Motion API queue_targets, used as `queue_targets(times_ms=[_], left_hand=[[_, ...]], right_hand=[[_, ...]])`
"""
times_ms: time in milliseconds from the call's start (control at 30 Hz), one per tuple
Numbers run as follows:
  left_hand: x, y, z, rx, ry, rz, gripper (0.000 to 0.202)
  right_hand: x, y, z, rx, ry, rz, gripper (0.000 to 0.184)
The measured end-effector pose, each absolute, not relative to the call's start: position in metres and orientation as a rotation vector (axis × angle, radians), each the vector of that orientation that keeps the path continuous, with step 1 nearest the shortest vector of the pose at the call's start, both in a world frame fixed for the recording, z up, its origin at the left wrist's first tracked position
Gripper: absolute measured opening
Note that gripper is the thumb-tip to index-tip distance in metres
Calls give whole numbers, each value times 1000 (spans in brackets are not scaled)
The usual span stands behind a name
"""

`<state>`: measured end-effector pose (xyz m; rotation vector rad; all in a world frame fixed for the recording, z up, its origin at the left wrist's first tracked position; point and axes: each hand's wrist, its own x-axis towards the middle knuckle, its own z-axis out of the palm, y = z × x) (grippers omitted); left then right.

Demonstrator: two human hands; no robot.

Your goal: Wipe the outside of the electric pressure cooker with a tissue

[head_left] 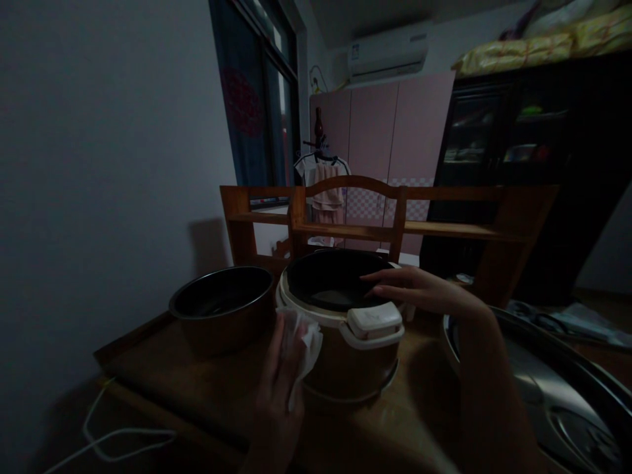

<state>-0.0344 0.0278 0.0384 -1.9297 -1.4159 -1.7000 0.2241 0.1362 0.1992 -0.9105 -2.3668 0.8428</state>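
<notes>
In the middle of the wooden desk stands an electric cooker (340, 368) with a white rim, a dark open inside and a white front handle piece. My left hand (284, 368) is closed on a crumpled white tissue (309, 342), held against the front left of the cooker's outer side below the rim. Over the cooker's right rim lies my right hand (419, 286), fingers stretched out above the opening and holding nothing; whether it touches the rim I cannot tell. To the left sits a dark inner pot (224, 316), separate from the cooker.
A large round lid (548, 382) with a shiny metal inside lies at the right. Behind the cooker a wooden shelf rack (345, 230) borders the desk (207, 388). A white cord (128, 431) hangs by the left front edge. The wall (99, 197) is close on the left.
</notes>
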Motion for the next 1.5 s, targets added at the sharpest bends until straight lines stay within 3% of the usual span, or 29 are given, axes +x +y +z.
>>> queue_targets(times_ms=[433,1133,1500], left_hand=[[-42,29,38,-1941,-1383,-1588,60],[-38,29,27,-2086,-1435,-1476,76],[-22,25,15,-2110,-1455,-1459,71]], right_hand=[[225,135,198,-919,-2359,849,53],[225,137,198,-906,-2359,850,53],[224,138,197,-893,-2362,838,52]])
